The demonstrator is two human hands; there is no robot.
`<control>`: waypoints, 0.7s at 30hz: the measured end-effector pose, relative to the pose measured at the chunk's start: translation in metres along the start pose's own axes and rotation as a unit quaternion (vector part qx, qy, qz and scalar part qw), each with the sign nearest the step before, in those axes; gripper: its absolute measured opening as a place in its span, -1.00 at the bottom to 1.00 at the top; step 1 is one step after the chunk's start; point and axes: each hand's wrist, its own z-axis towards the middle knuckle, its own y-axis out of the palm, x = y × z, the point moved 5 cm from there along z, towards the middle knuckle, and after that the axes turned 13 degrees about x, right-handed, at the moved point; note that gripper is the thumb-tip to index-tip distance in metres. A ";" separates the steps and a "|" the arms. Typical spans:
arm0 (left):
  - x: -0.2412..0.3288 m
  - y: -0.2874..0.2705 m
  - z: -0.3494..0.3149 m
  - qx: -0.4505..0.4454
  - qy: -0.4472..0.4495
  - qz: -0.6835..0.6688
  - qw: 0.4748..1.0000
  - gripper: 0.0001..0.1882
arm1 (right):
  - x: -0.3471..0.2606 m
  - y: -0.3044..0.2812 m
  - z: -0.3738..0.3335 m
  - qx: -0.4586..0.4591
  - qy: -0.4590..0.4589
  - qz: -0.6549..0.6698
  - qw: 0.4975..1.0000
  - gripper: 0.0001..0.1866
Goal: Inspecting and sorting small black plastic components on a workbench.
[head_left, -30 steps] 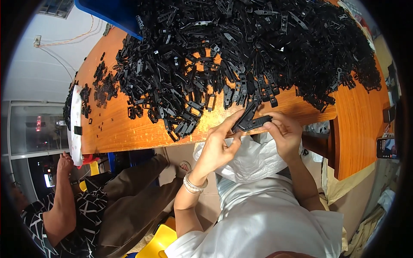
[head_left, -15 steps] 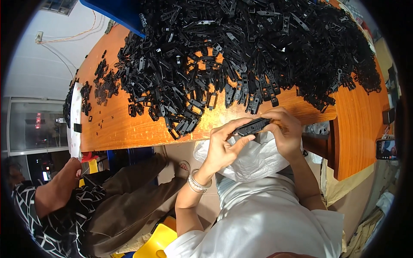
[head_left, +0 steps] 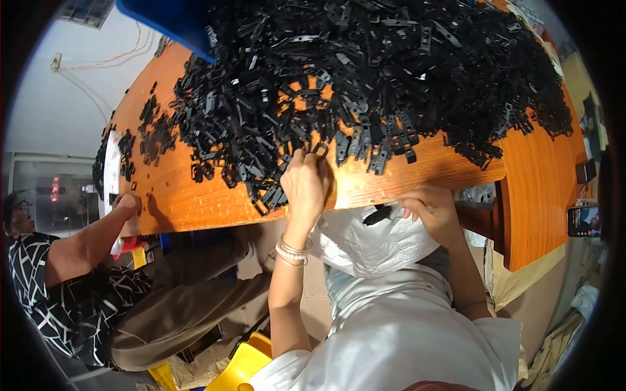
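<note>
My left hand (head_left: 305, 186), with bracelets at its wrist, reaches to the near edge of a large heap of black plastic parts (head_left: 372, 78). Its bent fingers close on a small black rectangular frame (head_left: 320, 149); the fingertips are partly hidden. Over my lap lies a white plastic bag (head_left: 358, 247). A dark elongated plastic piece (head_left: 377, 214) is on or just above the bag, apart from both hands. Beside it, at the table's front edge, my right hand (head_left: 432, 212) holds nothing visible, its fingers loosely bent and apart.
A blue bin (head_left: 166, 23) leans over the heap's far left. Another person's hand (head_left: 128, 205) is at the table's left end. An open drawer (head_left: 482, 215) juts out at right, near a phone (head_left: 583, 221). Something yellow (head_left: 244, 365) stands by my left side.
Both hands held the black piece together before. They have parted from it, and it now shows over the bag. My left hand has moved up and left to the heap.
</note>
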 end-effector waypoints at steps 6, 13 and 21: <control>0.013 -0.010 -0.009 0.027 -0.007 -0.008 1.000 -0.92 | -0.002 -0.054 0.017 0.269 -0.131 -0.285 0.911 -0.88; 0.034 -0.012 -0.027 0.057 0.002 -0.169 0.984 -0.89 | -0.004 -0.084 0.013 0.398 -0.140 -0.470 0.775 -0.77; 0.063 0.011 -0.049 -0.024 -0.036 -0.290 0.956 -0.86 | 0.005 -0.040 0.010 0.271 -0.139 -0.293 0.906 -0.75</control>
